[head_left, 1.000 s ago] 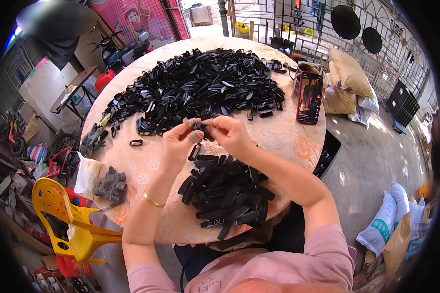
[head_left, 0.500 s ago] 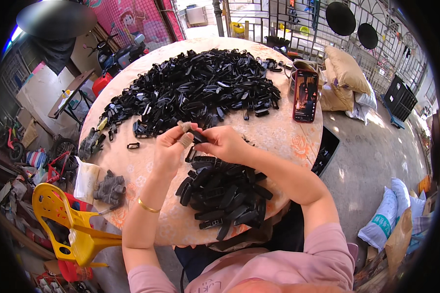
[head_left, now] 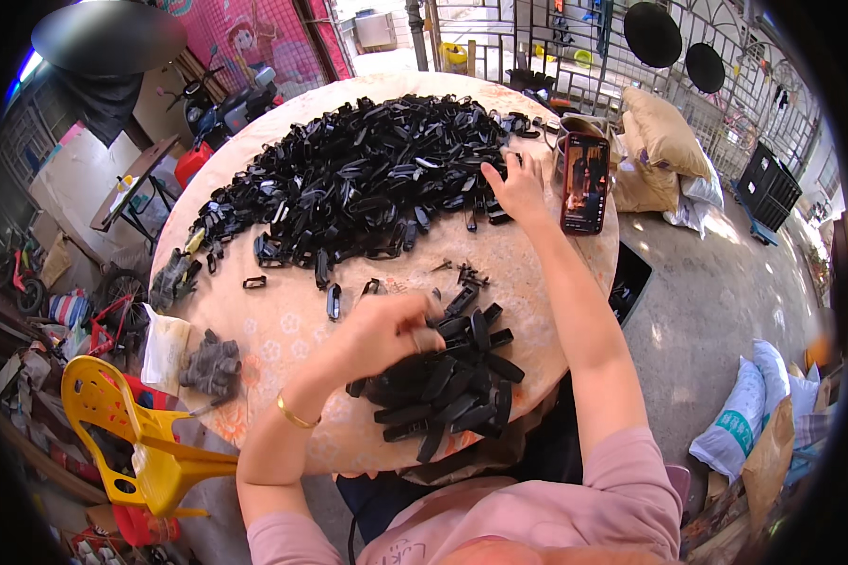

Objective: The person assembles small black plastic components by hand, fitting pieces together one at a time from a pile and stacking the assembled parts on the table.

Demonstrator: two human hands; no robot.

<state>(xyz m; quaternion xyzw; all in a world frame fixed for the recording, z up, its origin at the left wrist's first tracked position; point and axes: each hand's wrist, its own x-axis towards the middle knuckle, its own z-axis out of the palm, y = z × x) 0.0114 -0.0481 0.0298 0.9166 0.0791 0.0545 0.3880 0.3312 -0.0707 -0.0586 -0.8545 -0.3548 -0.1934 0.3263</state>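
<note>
A wide heap of small black plastic parts (head_left: 349, 179) covers the far half of the round table. Nearer to me lies a smaller pile of black oblong plastic pieces (head_left: 443, 386). Over the upper left of that pile is my left hand (head_left: 386, 330), its fingers curled and blurred; whether it holds a piece is hidden. My right hand (head_left: 518, 184) reaches to the right edge of the big heap, fingers apart, nothing visibly held. Between heap and pile lie a few tiny dark bits (head_left: 471, 275) and single black parts (head_left: 334, 302).
A phone (head_left: 584, 184) stands upright at the table's right edge. Dark gloves (head_left: 212, 365) and a white packet (head_left: 166, 348) lie at the left of the patterned tablecloth (head_left: 283, 414). A yellow chair (head_left: 151, 452) is at lower left. Sacks (head_left: 664, 146) stand on the floor at right.
My hands, together over the table before, have parted. The right has moved up and right to the heap's edge; the left has come down over the near pile.
</note>
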